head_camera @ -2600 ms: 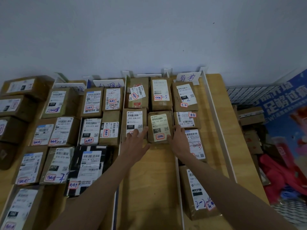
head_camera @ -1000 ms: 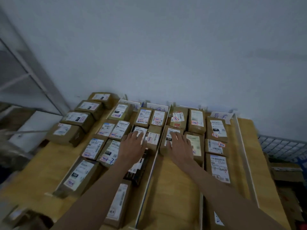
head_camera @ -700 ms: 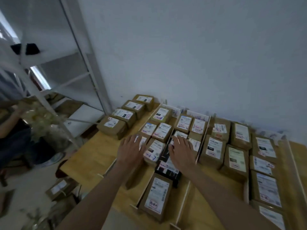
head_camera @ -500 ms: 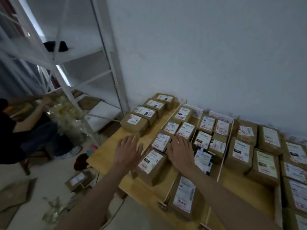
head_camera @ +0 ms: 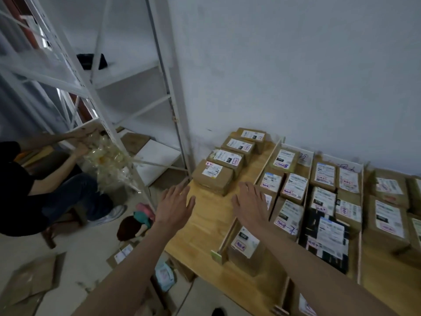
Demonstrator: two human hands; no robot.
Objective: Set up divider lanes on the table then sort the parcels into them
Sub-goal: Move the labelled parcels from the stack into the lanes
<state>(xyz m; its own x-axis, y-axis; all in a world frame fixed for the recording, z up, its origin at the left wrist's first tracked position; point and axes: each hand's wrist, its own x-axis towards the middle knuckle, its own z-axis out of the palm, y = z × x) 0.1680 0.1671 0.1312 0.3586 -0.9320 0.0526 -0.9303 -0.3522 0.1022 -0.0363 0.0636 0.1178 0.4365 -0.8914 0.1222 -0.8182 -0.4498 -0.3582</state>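
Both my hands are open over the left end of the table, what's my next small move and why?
Probably lower both hands, left hand and right hand, onto the nearest brown cardboard parcel. It heads a row of four lying outside the white divider strip, apparently unsorted.

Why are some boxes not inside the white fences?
Four brown parcels sit in a row at the table's left end, outside the leftmost divider. More parcels and flattened cardboard lie on the floor. Both hands are empty.

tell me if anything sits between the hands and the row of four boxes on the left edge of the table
Nothing visible does. The left hand and right hand, both open, have only bare table before the nearest box of that row.
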